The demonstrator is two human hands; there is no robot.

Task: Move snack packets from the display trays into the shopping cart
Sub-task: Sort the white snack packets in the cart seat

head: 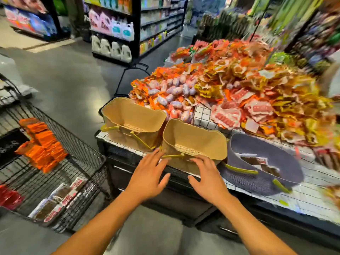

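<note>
1. Left hand and right hand: both wide, fingers straight and spread, palms down, holding nothing.
2. Just ahead of both hands: tan basket at the near edge of the display table, mouth tipped toward the person. Left fingertips are at its yellow-green handle; right fingertips are at its near wall. Too blurred to tell whether either hand touches it.
3. Right of the right hand: grey basket, also tipped toward the person, a few packets lying inside.
4. Ahead and left of the left hand: second tan basket, just beside the first.
5. Well left of the left hand: wire shopping cart. Inside are orange packets in a stack, and nearer the person brown packets with red-and-white labels.
6. Beyond the baskets, ahead of both hands: heap of snack packets in orange, red and yellow, spread over the table.
7. Far ahead, across the aisle: shelves of jugs and bottles.
</note>
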